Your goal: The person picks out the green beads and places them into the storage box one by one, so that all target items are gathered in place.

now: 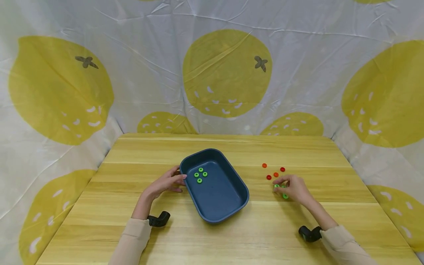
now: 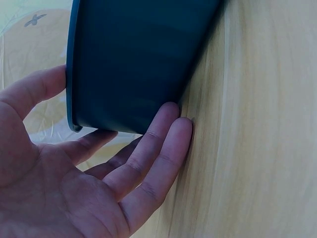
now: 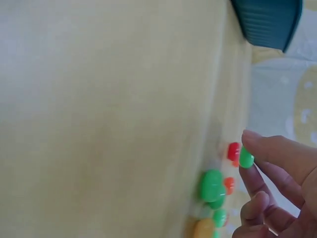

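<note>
My left hand [image 1: 165, 183] holds the left corner of a dark blue rectangular tub [image 1: 216, 195]. Its thumb lies on the rim, and the other fingers rest against the outer wall [image 2: 138, 69]. Several small green ring beads [image 1: 200, 180] lie flat on the tub's floor, near its far left end. To the right of the tub, my right hand [image 1: 296, 189] pinches a green ring bead [image 3: 246, 157] between thumb and index finger, just above the table. Other green ring beads [image 1: 285, 196] lie beneath that hand, which partly hides them.
Red ring beads [image 1: 269, 177] and orange ring beads [image 1: 276, 174] lie just beyond my right hand. A yellow-orange piece [image 3: 203, 229] shows low in the right wrist view. Behind the wooden table [image 1: 159, 243] hangs a lemon-print cloth [image 1: 228, 125].
</note>
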`<state>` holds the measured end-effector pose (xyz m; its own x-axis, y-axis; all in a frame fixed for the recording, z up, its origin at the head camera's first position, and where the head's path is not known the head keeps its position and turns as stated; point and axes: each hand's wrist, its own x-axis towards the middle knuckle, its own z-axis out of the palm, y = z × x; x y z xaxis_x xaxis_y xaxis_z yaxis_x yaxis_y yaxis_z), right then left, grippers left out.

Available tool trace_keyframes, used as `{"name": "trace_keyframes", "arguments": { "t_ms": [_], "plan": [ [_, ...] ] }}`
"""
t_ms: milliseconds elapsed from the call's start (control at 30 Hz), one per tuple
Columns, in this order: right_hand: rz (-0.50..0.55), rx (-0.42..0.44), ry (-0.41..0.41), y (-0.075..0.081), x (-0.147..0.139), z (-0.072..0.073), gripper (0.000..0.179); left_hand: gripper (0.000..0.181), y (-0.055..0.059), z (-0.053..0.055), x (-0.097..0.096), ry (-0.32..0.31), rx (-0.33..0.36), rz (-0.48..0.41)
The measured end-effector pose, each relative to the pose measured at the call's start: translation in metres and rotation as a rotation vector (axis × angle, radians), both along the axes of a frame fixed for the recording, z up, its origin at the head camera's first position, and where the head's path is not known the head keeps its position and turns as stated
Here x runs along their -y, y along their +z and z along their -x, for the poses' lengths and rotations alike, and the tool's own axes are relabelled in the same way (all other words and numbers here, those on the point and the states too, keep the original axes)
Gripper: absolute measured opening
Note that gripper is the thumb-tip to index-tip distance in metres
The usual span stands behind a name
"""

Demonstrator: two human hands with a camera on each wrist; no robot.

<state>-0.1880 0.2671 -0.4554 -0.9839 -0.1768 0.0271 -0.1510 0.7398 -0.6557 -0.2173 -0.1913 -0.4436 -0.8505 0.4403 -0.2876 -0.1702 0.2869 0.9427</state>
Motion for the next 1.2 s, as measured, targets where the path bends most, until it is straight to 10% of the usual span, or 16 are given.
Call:
{"name": "trace_keyframes", "arguments": {
  "t_ms": [1200],
  "plan": [
    [0.078, -0.117, 0.222, 0.076, 0.130, 0.052, 0.016, 0.063, -0.001, 0.001, 0.001, -0.007, -0.002, -0.002]
  ]
}}
